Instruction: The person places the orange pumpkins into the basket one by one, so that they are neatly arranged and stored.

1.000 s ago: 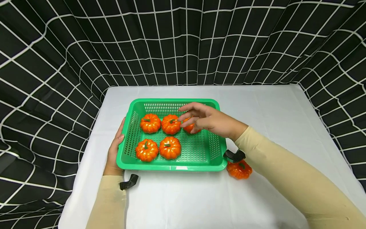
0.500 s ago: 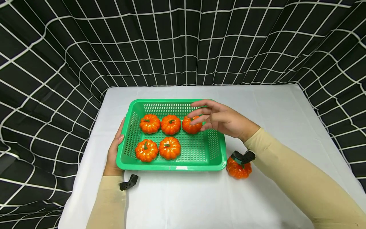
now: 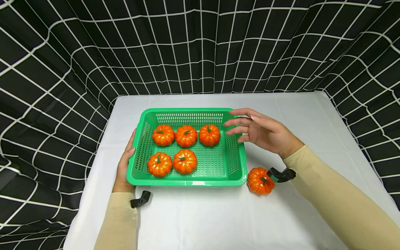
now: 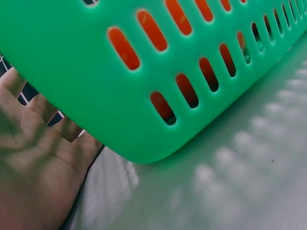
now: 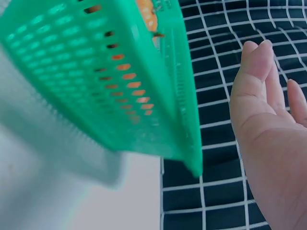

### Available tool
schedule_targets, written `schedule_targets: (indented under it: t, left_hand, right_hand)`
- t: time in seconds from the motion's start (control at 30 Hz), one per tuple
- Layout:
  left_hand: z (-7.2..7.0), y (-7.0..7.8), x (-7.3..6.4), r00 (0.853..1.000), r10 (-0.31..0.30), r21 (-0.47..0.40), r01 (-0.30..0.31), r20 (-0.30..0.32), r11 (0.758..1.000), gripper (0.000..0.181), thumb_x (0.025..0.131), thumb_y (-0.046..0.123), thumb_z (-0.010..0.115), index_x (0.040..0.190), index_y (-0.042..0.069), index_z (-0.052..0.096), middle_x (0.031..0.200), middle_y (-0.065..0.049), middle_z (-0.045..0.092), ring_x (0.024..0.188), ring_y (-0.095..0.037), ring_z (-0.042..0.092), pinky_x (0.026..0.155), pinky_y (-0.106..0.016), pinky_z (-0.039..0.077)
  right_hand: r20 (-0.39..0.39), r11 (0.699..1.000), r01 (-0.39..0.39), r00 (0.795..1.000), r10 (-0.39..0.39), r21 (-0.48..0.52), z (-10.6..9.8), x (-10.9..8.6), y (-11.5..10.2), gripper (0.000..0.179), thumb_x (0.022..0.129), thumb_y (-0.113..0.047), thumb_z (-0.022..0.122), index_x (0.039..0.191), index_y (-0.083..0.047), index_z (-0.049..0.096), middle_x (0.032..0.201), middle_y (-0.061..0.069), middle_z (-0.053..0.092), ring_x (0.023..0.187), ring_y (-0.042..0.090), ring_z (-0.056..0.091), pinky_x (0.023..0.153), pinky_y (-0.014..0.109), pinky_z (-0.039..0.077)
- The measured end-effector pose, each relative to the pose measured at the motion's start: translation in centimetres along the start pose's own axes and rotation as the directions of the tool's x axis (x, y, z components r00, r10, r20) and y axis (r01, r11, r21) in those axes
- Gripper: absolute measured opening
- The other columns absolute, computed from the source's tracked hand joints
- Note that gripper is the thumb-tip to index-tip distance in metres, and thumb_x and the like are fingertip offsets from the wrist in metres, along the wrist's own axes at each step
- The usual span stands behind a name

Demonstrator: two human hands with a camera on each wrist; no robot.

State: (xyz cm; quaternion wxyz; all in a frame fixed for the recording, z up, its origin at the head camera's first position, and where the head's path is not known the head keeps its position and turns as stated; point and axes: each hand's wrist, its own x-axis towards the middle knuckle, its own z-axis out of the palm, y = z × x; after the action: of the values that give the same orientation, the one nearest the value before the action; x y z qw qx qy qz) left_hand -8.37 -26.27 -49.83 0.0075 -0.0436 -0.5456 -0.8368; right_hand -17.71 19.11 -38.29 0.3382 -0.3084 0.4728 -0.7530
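A green slotted plastic basket stands on the white table with several small orange toy pumpkins inside, three in the back row, one of them a pumpkin at the right end. My left hand holds the basket's left side, thumb at the rim. In the left wrist view its palm shows beside the basket's corner. Over the basket's right rim, my right hand hovers with loosely spread fingers and nothing in them. Another pumpkin lies outside the basket, below my right wrist.
A white cloth covers the table. Black curtains with a white grid surround its back and sides. Black wrist cameras are strapped to both sleeves, the right one partly overlapping the outside pumpkin.
My right hand has moved right, from above the back-row pumpkins to the basket's right rim, uncovering the right-end pumpkin. My left hand and the basket have stayed put.
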Motion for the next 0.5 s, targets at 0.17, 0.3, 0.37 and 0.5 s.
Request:
schedule_targets:
  t: [0.17, 0.3, 0.37, 0.5]
  left_hand:
    - [0.0, -0.1, 0.0, 1.000, 0.009, -0.005, -0.009, 0.010, 1.000, 0.073, 0.105, 0.012, 0.020, 0.177, 0.025, 0.022, 0.180, 0.004, 0.022, 0.163, -0.022, 0.018, 0.127, -0.037, 0.024]
    - [0.1, 0.0, 0.0, 1.000, 0.013, -0.007, -0.013, 0.012, 1.000, 0.073, 0.105, 0.012, 0.021, 0.176, 0.025, 0.023, 0.180, 0.003, 0.023, 0.163, -0.022, 0.018, 0.127, -0.036, 0.025]
    - [0.2, 0.0, 0.1, 1.000, 0.014, -0.006, -0.014, 0.013, 1.000, 0.073, 0.105, 0.012, 0.021, 0.176, 0.025, 0.023, 0.179, 0.003, 0.023, 0.163, -0.022, 0.018, 0.127, -0.036, 0.025]
    - [0.1, 0.1, 0.0, 1.000, 0.011, -0.008, -0.011, 0.006, 1.000, 0.073, 0.105, 0.012, 0.021, 0.176, 0.025, 0.023, 0.179, 0.003, 0.023, 0.163, -0.022, 0.019, 0.127, -0.036, 0.025]
  right_hand:
    - [0.023, 0.999, 0.044, 0.999, -0.044, 0.026, -1.1, -1.9, 0.3, 0.058, 0.119, -0.028, 0.015, 0.166, -0.001, 0.036, 0.157, 0.027, 0.050, 0.140, 0.043, 0.053, 0.105, 0.046, 0.051]
    - [0.015, 0.998, 0.066, 0.998, -0.066, 0.021, -1.9, -3.8, 0.6, 0.061, 0.119, -0.031, 0.014, 0.167, 0.001, 0.032, 0.160, 0.026, 0.048, 0.142, 0.042, 0.051, 0.103, 0.042, 0.051]
    - [0.006, 0.998, 0.068, 0.998, -0.068, 0.011, -2.2, -4.7, 0.8, 0.061, 0.119, -0.030, 0.014, 0.167, 0.002, 0.032, 0.160, 0.025, 0.048, 0.143, 0.041, 0.050, 0.103, 0.040, 0.051]
    - [-0.018, 0.998, 0.054, 0.998, -0.055, -0.011, -2.7, -6.6, 1.2, 0.059, 0.119, -0.027, 0.014, 0.167, 0.003, 0.031, 0.161, 0.025, 0.046, 0.144, 0.040, 0.049, 0.103, 0.039, 0.050]
